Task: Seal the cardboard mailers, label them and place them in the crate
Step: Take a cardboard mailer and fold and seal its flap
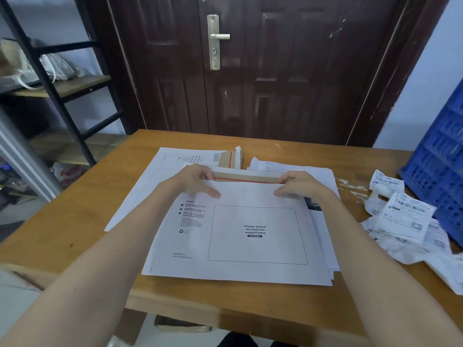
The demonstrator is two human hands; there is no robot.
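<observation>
Head view: top mailer [240,234] flat on table [75,216], its flap [246,177] pinched between left hand [194,181] and right hand [300,184] fingers.

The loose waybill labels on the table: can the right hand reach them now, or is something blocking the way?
Probably yes. The waybill labels lie in the open beside the blue crate, with nothing between them and the right hand. That hand would first have to let go of the mailer flap.

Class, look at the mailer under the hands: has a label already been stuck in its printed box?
No. The printed box on the mailer shows only its own text; the labels lie loose beside the crate.
</observation>
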